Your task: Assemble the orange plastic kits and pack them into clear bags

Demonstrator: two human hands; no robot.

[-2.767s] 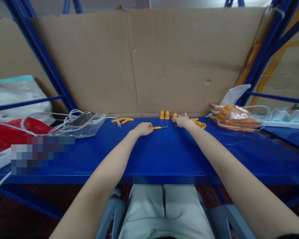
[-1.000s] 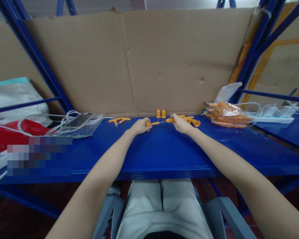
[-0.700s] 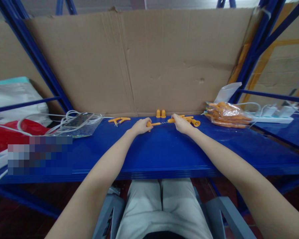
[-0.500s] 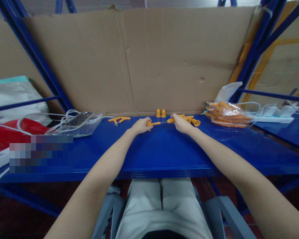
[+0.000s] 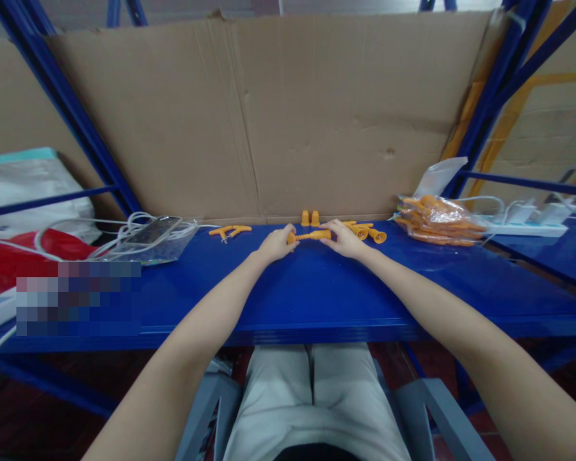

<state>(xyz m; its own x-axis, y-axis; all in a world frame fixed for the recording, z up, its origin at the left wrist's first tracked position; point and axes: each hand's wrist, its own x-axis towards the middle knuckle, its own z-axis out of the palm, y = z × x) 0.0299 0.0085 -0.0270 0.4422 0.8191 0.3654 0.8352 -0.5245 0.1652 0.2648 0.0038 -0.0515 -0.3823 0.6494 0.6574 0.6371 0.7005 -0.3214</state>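
Note:
My left hand (image 5: 277, 244) is closed around the end of an orange plastic screw-threaded rod (image 5: 303, 237) just above the blue shelf. An orange sleeve (image 5: 320, 234) is in line with the rod and meets its threads. Gripping the sleeve's other end between thumb and fingers is my right hand (image 5: 344, 239). Beside my right hand lie orange cone-shaped pieces (image 5: 377, 237). Behind, two orange cups (image 5: 310, 218) stand upright against the cardboard. Farther left is a forked orange piece (image 5: 230, 232) with small metal coils by it.
A clear bag of orange parts (image 5: 436, 221) lies on the right, near a white power strip (image 5: 528, 227). White cables (image 5: 139, 224) and a plastic-wrapped packet lie left. The cardboard sheet (image 5: 317, 115) closes off the back; blue posts rise both sides.
The sleeve in my right hand has moved left over the metal coil onto the threaded rod, so the coil no longer shows. My hands are closer together.

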